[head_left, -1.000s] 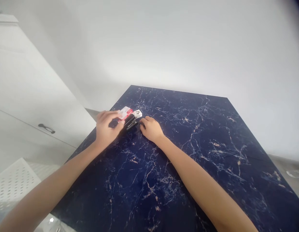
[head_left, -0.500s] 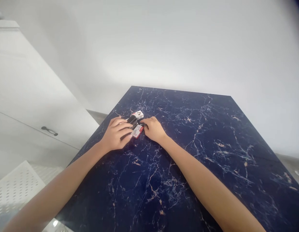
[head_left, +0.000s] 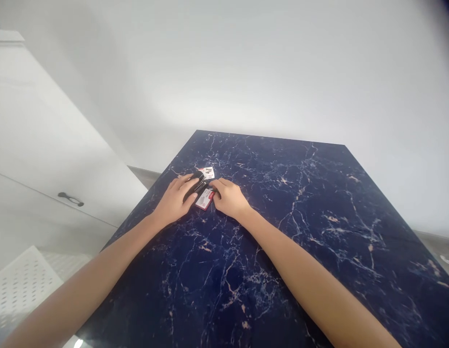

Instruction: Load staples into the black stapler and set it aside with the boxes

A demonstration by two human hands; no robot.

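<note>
Black binder clips (head_left: 200, 185) with thin silvery wire handles lie bunched on the dark blue table. My left hand (head_left: 177, 197) is curved around them from the left, its fingers over the top and its thumb on the near side. From the right, my right hand (head_left: 229, 197) has its fingers curled and pinched against a dark clip at the edge of the bunch; its fingertips are partly hidden. A small red and white box (head_left: 204, 199) lies just in front, between the hands. Behind the clips is a white printed box part (head_left: 208, 172), perhaps a second box.
The marbled blue tabletop (head_left: 282, 217) reaches back to a pale wall (head_left: 267, 67). On the left stands a white cabinet (head_left: 39, 125) with a dark handle (head_left: 71, 198). A white perforated panel (head_left: 21, 282) sits low at the left.
My left hand has drawn its fingers in closer around the clips, and more of the near box's face shows. My right hand has shifted slightly left and nearer.
</note>
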